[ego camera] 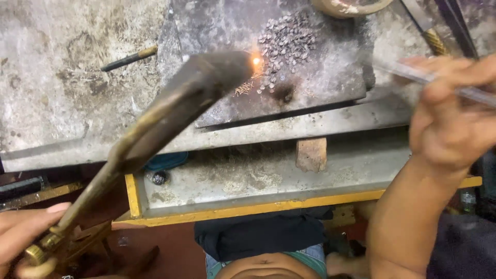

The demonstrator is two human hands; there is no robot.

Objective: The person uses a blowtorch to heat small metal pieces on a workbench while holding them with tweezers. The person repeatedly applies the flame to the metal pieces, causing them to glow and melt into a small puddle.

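Gripping the brass torch (155,124) by its valve end, the left hand (20,232) plays flame beside the small metal pieces (287,44) near the slab's (330,77) far edge; a drifting flame could overheat them. The right hand (449,119) pinches a thin rod (439,82) off the right edge, close enough to get burnt.

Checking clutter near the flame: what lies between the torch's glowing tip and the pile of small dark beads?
Nothing: the glowing tip sits right at the edge of the bead pile on the grey slab, in the head view.

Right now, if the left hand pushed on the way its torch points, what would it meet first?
The left hand aims the brass torch up-right. First in that line is likely the glowing spot on the dark slab, at the edge of the pile of small metal pieces; depth is unclear.
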